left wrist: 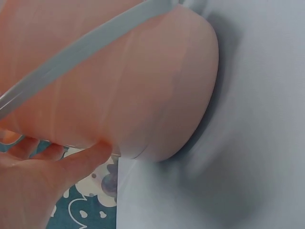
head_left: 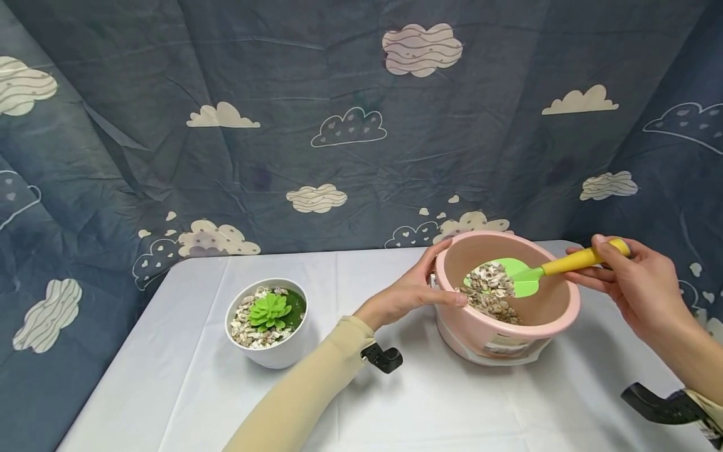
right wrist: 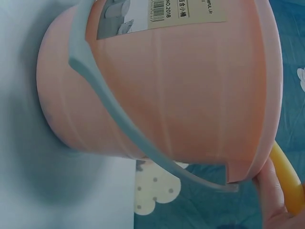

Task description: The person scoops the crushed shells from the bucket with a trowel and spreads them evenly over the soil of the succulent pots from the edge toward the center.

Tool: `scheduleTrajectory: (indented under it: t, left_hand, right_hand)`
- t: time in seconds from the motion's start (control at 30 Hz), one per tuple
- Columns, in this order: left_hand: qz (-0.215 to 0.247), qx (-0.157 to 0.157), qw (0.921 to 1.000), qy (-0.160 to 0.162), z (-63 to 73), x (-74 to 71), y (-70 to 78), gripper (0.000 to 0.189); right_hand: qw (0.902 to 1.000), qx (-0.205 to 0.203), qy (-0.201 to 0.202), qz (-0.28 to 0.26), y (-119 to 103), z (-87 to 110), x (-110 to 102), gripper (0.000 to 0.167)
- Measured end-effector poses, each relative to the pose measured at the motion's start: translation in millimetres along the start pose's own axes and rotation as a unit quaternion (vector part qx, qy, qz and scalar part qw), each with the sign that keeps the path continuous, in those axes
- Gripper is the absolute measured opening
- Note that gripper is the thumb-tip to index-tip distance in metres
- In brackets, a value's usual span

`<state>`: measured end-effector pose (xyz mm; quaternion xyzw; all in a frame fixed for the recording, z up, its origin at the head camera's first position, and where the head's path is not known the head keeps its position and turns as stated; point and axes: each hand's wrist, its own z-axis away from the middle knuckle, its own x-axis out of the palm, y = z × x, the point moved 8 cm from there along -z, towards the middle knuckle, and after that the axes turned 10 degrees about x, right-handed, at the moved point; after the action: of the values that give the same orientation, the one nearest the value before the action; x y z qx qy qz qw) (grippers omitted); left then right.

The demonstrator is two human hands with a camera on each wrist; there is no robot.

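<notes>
A pink bucket (head_left: pixel 505 342) with a pale handle stands on the right side of the table. My left hand (head_left: pixel 409 290) holds its left side, thumb at the rim and fingers along the outer wall. My right hand (head_left: pixel 641 282) grips the yellow handle of a small garden trowel (head_left: pixel 576 260) at the bucket's right rim. The trowel's green blade is inside the bucket opening, carrying small pale stones (head_left: pixel 490 280). More stones (head_left: pixel 497 307) lie in the bucket's left part. In the right wrist view, a finger touches the bucket (right wrist: pixel 190 95) under its rim.
To the left stands a white pot (head_left: pixel 277 356) with a green succulent (head_left: pixel 269 312), pale stones and a dark green patch inside. A white cloth covers the table (head_left: pixel 186 376). Behind it hangs a dark blue curtain (head_left: pixel 271 69) with cloud prints.
</notes>
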<state>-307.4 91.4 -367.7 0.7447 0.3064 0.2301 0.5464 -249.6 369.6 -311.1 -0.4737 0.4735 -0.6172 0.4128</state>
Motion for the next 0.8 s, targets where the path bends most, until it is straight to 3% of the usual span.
scheduleTrajectory:
  t: [0.57, 0.8]
  left_hand:
    - [-0.041, -0.015, 0.9985, 0.031, 8.8, -4.0, 7.1, 0.093]
    - [-0.073, -0.018, 0.9965, 0.038, 19.0, -16.9, 15.1, 0.09]
  right_hand:
    - [0.9959, -0.05, -0.005, -0.076, -1, 0.2, 5, 0.046]
    - [0.9899, -0.078, -0.011, -0.118, -7, 3.3, 10, 0.037]
